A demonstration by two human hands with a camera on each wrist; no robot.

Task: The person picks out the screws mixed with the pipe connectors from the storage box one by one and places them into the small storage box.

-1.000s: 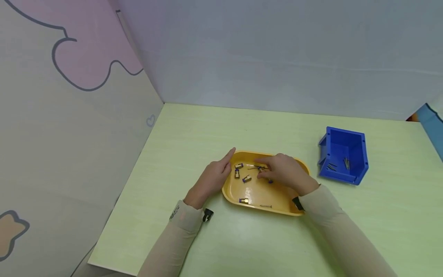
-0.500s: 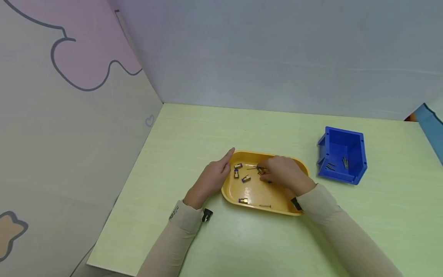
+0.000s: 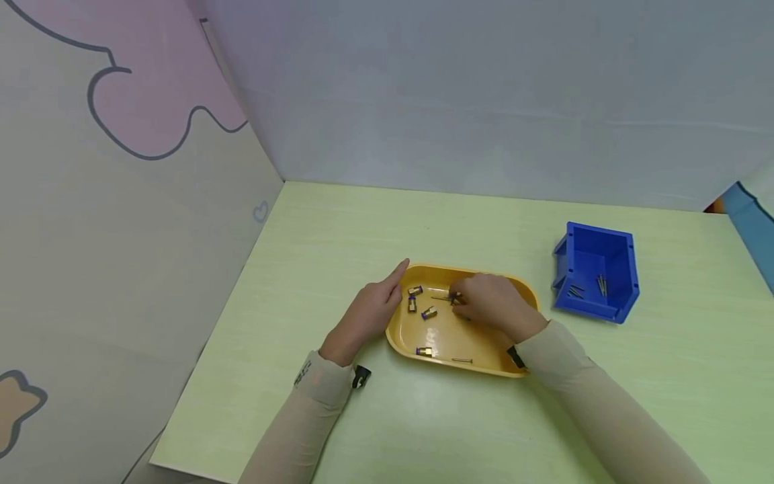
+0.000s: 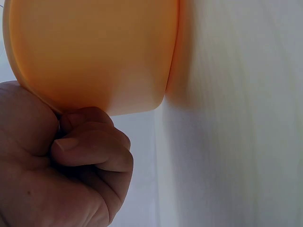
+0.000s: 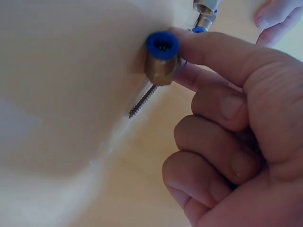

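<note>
Our right hand [image 3: 492, 306] pinches a brass fitting [image 5: 161, 61] with a blue collar, a screw [image 5: 142, 101] beside it, inside the yellow tray [image 3: 520, 370]. Our left hand [image 3: 365, 316], fingers curled, rests against the tray's left rim. More fittings [image 3: 420, 306] lie in the tray; right of it, a blue bin [image 3: 595, 249] holds screws.

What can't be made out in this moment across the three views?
- Head view: the fitting in the right hand is hidden by its knuckles.
- Head view: the pieces in the blue bin are too small to count.
- Left wrist view: the yellow tray hides its own contents.
</note>
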